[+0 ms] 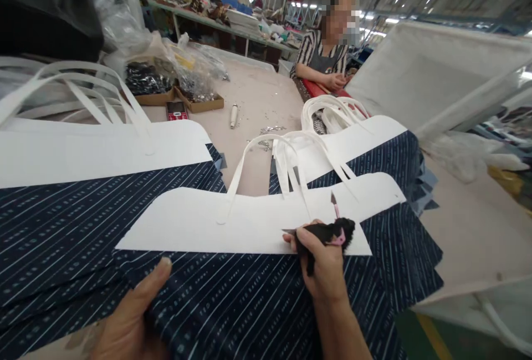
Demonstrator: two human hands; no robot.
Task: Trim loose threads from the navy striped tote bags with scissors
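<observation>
From the head camera we look down on a navy striped bag panel [249, 304] lying flat in front of us, its white top band [233, 224] turned away from us and a white strap handle [266, 152] looping up from that band. Our left hand [133, 315] rests on the near left part of the panel, thumb laid flat on the striped fabric; the fingers are tucked under the edge, so we seem to pinch the panel, though the grip itself is hidden. Our right hand [326, 271] is closed around a small pair of thread snips [328, 230] wrapped in dark cloth with a pink loop, the blades resting on the lower right part of the white band.

To the left lies a stack of similar striped panels [75, 205] with white tops and handles. Behind our panel more of them [374, 144] pile up towards the right. On the pale table [261, 94] beyond we see a red phone [177, 109], shallow cardboard trays [199, 102] under clear plastic bags, and a small white-handled tool [233, 115]. Across the table sits another person in a striped top [310, 52], hands together near a red item.
</observation>
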